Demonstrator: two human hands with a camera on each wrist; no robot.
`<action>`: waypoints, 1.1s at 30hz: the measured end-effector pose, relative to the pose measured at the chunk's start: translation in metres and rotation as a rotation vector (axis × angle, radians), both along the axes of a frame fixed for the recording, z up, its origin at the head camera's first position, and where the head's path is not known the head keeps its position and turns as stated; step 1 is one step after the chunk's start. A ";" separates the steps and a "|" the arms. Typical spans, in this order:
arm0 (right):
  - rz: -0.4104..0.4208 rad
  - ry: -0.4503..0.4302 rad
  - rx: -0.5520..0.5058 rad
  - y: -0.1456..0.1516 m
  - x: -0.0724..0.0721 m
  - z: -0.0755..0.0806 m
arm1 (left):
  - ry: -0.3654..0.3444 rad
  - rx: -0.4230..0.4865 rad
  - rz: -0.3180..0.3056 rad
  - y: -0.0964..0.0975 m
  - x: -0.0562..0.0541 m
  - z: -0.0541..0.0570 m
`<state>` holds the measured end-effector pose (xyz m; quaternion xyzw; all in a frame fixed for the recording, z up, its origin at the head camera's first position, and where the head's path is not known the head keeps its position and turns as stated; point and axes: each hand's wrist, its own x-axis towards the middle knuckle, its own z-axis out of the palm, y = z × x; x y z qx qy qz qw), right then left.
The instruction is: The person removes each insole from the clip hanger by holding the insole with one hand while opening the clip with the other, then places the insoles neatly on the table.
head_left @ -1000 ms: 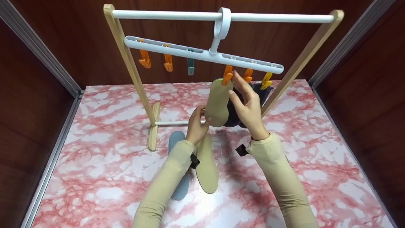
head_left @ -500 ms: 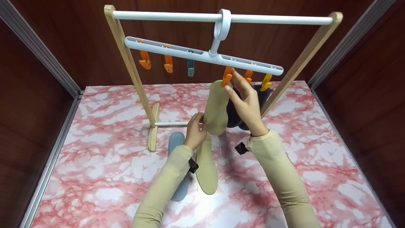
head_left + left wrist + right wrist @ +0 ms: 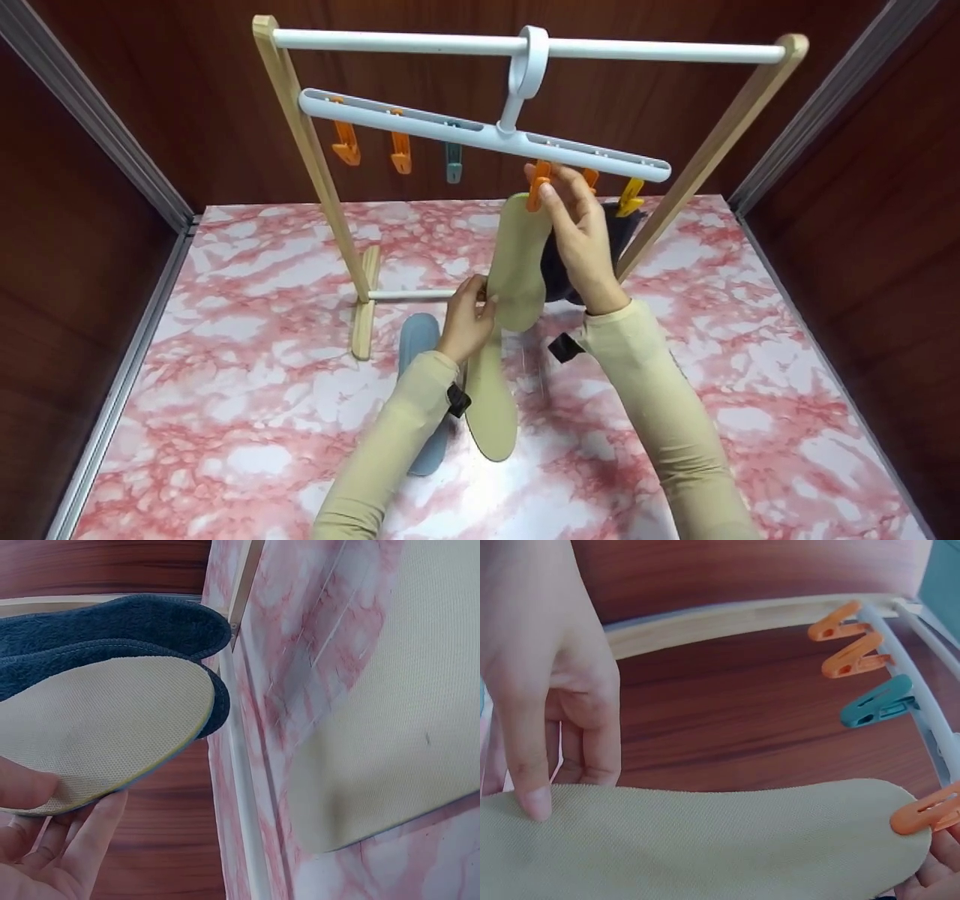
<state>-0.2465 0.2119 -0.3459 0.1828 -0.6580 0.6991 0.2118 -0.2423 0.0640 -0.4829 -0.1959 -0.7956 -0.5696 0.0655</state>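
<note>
A beige insole hangs upright from an orange clothespin, which bites its top edge. My left hand pinches the insole's lower left edge between thumb and fingers, also seen in the left wrist view. Up at the clip, my right hand holds the orange clothespin, thumb in front and a fingertip behind it. Dark fuzzy insoles hang close behind the beige one. Another beige insole lies on the marbled tabletop, beside a blue-grey insole partly hidden by my left forearm.
A white hanger hangs tilted, right end lower, from the rack's white rod. Two orange clips and a teal clip dangle on its left half. A yellow clip is at the right end. Wooden posts flank the hanger.
The beige insole's lower end has dropped, and my left hand has moved down with it. My right fingers have shifted from beside the orange clothespin to around it.
</note>
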 end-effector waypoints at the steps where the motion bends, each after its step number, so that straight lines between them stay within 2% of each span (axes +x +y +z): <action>1: 0.007 0.002 -0.014 -0.001 0.000 0.000 | 0.004 -0.005 0.000 0.000 0.000 0.000; 7: 0.010 -0.010 -0.072 -0.005 -0.002 -0.001 | 0.031 -0.043 0.011 0.000 0.002 -0.001; 15: -0.025 -0.015 -0.104 -0.005 -0.004 0.001 | 0.057 -0.048 0.015 -0.002 0.005 0.001; 28: 0.008 -0.035 -0.187 -0.007 -0.006 0.004 | 0.019 -0.044 -0.012 -0.009 0.014 0.000; 33: 0.024 -0.054 -0.222 -0.007 -0.008 0.005 | -0.025 -0.047 -0.021 -0.014 0.018 -0.002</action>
